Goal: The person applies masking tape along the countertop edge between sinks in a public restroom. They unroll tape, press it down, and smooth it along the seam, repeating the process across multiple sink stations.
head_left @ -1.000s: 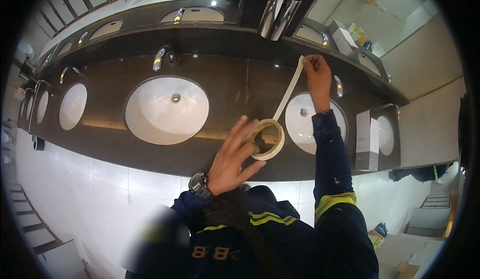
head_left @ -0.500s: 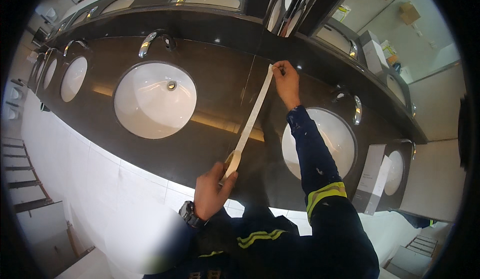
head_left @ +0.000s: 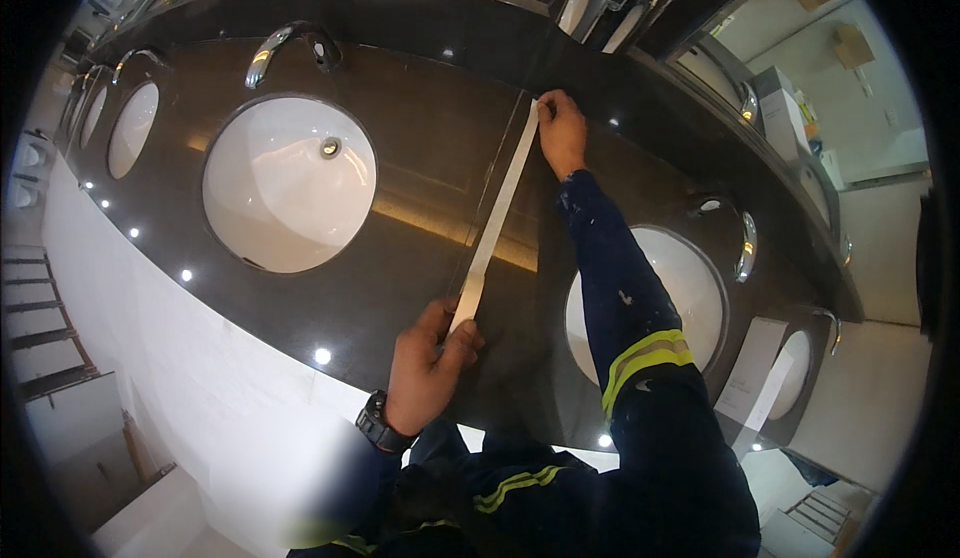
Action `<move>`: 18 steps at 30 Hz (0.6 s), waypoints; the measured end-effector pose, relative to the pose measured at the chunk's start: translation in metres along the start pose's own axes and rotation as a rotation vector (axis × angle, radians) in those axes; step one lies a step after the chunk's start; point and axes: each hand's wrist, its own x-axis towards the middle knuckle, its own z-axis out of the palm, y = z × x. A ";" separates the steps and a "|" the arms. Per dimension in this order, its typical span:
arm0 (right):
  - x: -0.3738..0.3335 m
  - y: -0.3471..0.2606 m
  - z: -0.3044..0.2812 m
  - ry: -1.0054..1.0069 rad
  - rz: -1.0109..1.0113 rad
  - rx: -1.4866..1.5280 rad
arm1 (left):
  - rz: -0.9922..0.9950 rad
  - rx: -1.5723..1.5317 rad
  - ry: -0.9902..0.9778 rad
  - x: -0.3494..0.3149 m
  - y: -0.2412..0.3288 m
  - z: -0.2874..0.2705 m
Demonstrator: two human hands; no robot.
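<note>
A stretched strip of pale masking tape [head_left: 503,205] runs between my hands, just right of a thin seam [head_left: 489,180] in the dark countertop [head_left: 420,148]. My left hand [head_left: 420,370], wearing a black watch, grips the tape roll [head_left: 467,304] near the counter's front edge. The roll is seen nearly edge-on. At the far end, my right hand [head_left: 562,130] pinches the free end of the strip close to the back ledge. Whether the strip touches the counter along its length I cannot tell.
White sinks [head_left: 290,183] with curved chrome faucets [head_left: 265,56] lie left of the tape. Under my right forearm is another sink [head_left: 690,293], with its faucet [head_left: 746,246] beyond. A pale box [head_left: 752,368] stands farther right. Mirrors [head_left: 690,58] line the back.
My right hand has carried the tape end farther back and left, closer to the seam. The left hand stays on the roll, its fingers now covering more of it. The view has shifted slightly.
</note>
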 end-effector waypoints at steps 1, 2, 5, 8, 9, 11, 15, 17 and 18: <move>0.001 0.001 0.003 -0.010 0.006 0.036 | 0.027 -0.031 -0.001 0.002 -0.002 0.001; 0.003 0.002 0.004 -0.019 0.013 0.070 | 0.055 -0.063 -0.003 0.005 -0.004 0.002; 0.005 0.000 0.006 -0.053 0.051 0.177 | 0.054 -0.034 -0.048 0.011 -0.006 0.002; 0.003 -0.004 0.007 -0.081 0.069 0.214 | 0.081 -0.009 -0.034 0.017 -0.013 0.001; 0.002 -0.006 0.008 -0.089 0.070 0.215 | 0.056 -0.019 -0.026 0.018 -0.014 0.001; 0.003 0.000 0.007 -0.076 -0.080 0.119 | 0.013 -0.037 -0.026 0.020 -0.012 -0.001; 0.002 0.008 0.009 -0.091 -0.149 0.036 | 0.046 -0.077 -0.005 0.029 -0.017 -0.003; 0.002 0.013 0.011 -0.070 -0.195 0.007 | 0.036 -0.076 -0.017 0.032 -0.011 -0.004; 0.002 0.016 0.011 -0.059 -0.218 -0.007 | 0.042 -0.075 -0.026 0.033 -0.012 -0.004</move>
